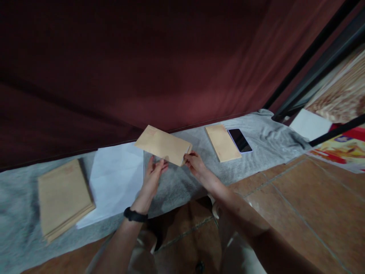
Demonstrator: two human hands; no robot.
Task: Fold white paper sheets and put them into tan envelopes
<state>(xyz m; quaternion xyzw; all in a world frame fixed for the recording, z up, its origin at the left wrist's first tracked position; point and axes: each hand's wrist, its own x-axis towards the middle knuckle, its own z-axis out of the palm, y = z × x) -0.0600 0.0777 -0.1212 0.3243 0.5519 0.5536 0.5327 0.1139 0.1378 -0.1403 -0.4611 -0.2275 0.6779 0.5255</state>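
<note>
I hold a tan envelope (162, 145) above a grey cloth (182, 182). My left hand (153, 178), with a black band at the wrist, supports its near edge from below with thumb and fingers closed on it. My right hand (194, 162) pinches the envelope's right end near the flap. The envelope is tilted, its far left corner raised toward the dark red curtain (128, 64).
A stack of tan envelopes (64, 198) lies at the left beside white paper sheets (115, 182). Another tan envelope (222, 142) and a black phone (240, 140) lie at the right. Brown floor tiles (299, 205) fill the near right; a white sheet (309, 124) lies farther right.
</note>
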